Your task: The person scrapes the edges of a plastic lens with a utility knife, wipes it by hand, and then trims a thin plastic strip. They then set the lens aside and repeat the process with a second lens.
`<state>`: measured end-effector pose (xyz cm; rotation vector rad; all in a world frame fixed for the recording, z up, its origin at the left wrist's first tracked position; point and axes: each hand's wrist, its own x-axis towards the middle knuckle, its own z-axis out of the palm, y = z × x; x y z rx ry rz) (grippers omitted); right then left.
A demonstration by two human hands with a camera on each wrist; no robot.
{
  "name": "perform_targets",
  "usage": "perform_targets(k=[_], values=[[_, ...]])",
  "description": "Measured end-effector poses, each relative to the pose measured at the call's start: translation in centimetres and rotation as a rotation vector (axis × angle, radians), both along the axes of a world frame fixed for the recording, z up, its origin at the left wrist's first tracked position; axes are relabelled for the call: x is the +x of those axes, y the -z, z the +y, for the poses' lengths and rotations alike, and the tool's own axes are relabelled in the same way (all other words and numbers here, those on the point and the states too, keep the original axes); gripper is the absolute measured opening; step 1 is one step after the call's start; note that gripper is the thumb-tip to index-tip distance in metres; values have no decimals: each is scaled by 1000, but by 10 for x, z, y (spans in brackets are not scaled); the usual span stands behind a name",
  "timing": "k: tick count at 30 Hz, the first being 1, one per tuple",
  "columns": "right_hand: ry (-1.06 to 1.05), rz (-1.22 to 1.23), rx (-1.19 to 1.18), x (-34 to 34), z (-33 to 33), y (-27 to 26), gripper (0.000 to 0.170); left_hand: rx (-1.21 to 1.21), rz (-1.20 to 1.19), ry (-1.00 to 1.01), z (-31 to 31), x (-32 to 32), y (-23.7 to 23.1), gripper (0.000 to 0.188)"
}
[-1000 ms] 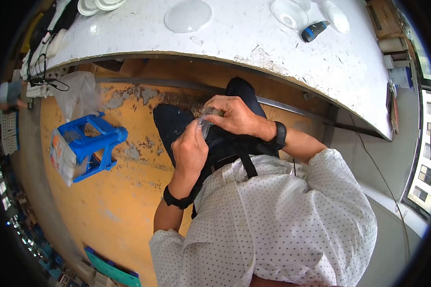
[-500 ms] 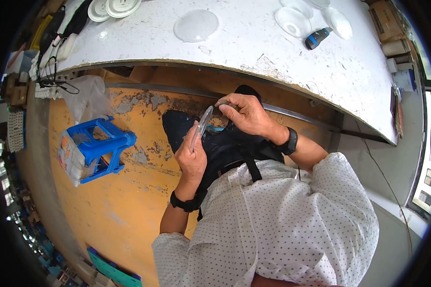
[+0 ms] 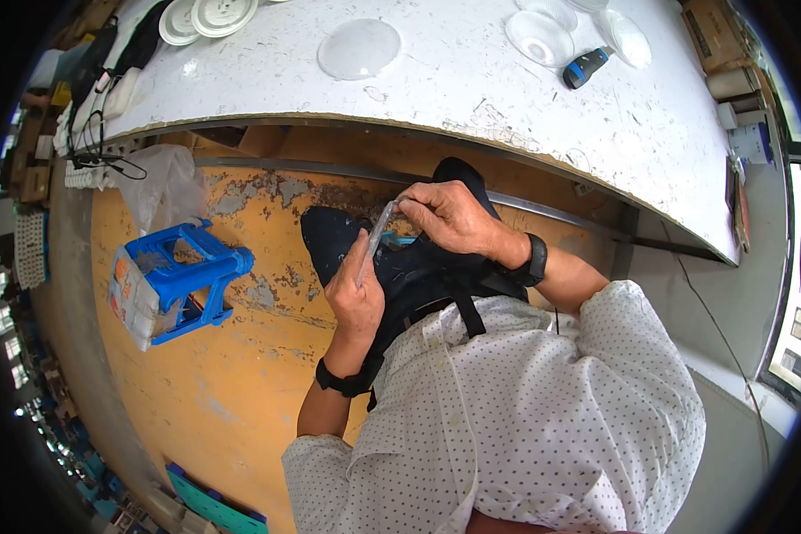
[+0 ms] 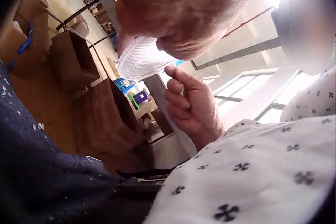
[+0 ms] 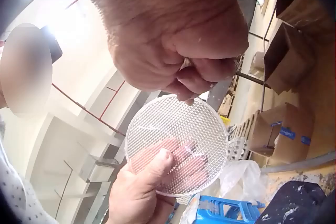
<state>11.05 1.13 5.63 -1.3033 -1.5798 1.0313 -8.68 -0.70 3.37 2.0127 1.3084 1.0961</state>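
Note:
A round clear textured disc stands nearly edge-on above the lap. The left hand grips its lower edge; in the right wrist view the thumb of that left hand lies on the near face of the disc, and its fingers show through from behind. At the disc's upper edge is the right hand, its fingers curled, with a small bit of something pale between them in the right wrist view. The left wrist view shows the right hand's fingertip at the rim of the disc.
On the white table lie another clear disc, several clear round pieces, a blue-black tool and white round parts. A blue stool stands on the floor at left, beside a plastic bag.
The hands were close together around the disc, then moved apart with it upright in the left hand. Since then the right hand has come back to its upper edge.

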Motion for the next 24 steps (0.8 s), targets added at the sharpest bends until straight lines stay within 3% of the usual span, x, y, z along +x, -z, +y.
perform_targets(k=[13, 19, 24], values=[[-16, 69, -80, 2, -3, 0, 18, -181, -1, 6, -4, 0, -5, 24], [-11, 81, -113, 2, -3, 1, 18, -3, 63, -10, -1, 0, -1, 19], [-54, -110, 22, 4, -6, -1, 12, 99, 139, 97, 2, -2, -6, 20]])
